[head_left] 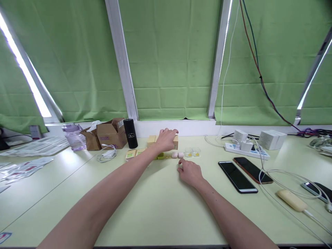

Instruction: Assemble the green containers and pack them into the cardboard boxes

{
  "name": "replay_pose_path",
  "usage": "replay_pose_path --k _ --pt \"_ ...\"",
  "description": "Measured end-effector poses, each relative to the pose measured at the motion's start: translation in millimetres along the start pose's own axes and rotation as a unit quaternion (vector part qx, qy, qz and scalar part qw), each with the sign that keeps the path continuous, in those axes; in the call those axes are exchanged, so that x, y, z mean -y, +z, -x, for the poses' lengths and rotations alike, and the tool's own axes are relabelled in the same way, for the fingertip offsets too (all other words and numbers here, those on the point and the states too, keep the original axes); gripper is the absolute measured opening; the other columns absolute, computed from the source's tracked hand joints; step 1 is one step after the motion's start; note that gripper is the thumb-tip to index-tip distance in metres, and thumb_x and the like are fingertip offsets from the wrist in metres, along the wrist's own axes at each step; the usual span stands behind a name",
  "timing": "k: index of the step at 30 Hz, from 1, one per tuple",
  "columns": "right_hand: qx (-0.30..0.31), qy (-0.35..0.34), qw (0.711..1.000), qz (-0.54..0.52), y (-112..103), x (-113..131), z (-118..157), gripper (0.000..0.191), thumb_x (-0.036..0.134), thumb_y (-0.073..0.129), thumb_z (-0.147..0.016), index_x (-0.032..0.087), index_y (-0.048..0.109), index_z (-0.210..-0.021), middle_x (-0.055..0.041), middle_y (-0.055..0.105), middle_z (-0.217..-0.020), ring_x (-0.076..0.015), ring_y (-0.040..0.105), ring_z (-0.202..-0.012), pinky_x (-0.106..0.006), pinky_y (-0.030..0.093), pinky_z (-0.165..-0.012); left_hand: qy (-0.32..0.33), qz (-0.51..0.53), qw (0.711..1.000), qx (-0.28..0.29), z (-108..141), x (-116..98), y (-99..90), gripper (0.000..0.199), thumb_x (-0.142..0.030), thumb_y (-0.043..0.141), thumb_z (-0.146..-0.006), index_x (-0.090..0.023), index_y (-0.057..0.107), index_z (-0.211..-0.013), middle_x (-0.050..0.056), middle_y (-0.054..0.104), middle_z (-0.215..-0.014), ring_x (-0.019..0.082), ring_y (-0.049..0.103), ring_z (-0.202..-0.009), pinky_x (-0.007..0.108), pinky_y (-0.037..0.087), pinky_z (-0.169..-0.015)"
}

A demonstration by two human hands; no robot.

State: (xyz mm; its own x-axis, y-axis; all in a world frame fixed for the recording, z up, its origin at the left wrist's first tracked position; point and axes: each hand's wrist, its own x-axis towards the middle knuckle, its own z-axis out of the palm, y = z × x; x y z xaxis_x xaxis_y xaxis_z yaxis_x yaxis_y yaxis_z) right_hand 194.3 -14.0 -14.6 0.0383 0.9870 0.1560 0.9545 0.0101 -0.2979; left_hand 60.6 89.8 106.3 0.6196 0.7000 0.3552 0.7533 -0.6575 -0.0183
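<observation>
My left hand (166, 139) reaches across to the far side of the table, its fingers curled over a small tan box (175, 143). Another tan box (151, 140) stands to its left. My right hand (190, 171) rests on the table with index finger and thumb apart, holding nothing visible. Just beyond its index fingertip lie two small pale pink pieces (177, 155). Clear plastic cups with yellow bits (192, 152) are to their right. Green pieces (160, 156) lie partly behind my left forearm, and flat yellow-green packs (134, 153) are farther left.
At back left are a purple bottle (75, 137), a cardboard box (111, 135), a black cylinder (130, 134) and a white charger (107, 154). To the right lie phones (238, 177), a power strip (246, 150), white boxes (272, 139), loose cables and a cream power bank (292, 200).
</observation>
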Motion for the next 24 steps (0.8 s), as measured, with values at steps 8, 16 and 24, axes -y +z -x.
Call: replay_pose_path --k 8,16,24 --pt "-0.001 -0.007 1.0 0.006 1.2 -1.1 -1.2 0.029 0.031 0.056 -0.096 0.024 0.061 -0.124 -0.0104 0.076 -0.117 -0.0282 0.07 -0.109 -0.034 0.045 -0.078 -0.02 -0.039 0.998 0.039 -36.6 6.2 40.8 0.064 -0.01 0.065 -0.073 -0.02 0.053 -0.135 0.014 0.071 -0.123 0.035 0.054 -0.12 0.045 0.035 -0.1" --pt "-0.008 -0.014 1.0 0.01 2.0 -0.1 -0.4 0.027 0.03 0.058 -0.095 0.023 0.061 -0.121 -0.0101 0.076 -0.115 -0.0289 0.07 -0.108 -0.034 0.046 -0.077 -0.024 -0.054 0.997 0.054 -41.2 6.6 69.9 0.056 -0.008 0.062 -0.076 -0.019 0.056 -0.131 0.016 0.071 -0.121 0.035 0.053 -0.12 0.048 0.031 -0.103" --pt "-0.003 -0.013 1.0 0.008 0.5 0.3 -0.4 0.03 0.031 0.058 -0.095 0.023 0.061 -0.124 -0.0112 0.075 -0.117 -0.0288 0.069 -0.11 -0.034 0.046 -0.079 -0.018 -0.069 0.997 0.032 -27.7 2.6 81.2 0.049 -0.015 0.063 -0.079 -0.018 0.059 -0.128 0.02 0.065 -0.128 0.037 0.043 -0.128 0.051 0.029 -0.106"
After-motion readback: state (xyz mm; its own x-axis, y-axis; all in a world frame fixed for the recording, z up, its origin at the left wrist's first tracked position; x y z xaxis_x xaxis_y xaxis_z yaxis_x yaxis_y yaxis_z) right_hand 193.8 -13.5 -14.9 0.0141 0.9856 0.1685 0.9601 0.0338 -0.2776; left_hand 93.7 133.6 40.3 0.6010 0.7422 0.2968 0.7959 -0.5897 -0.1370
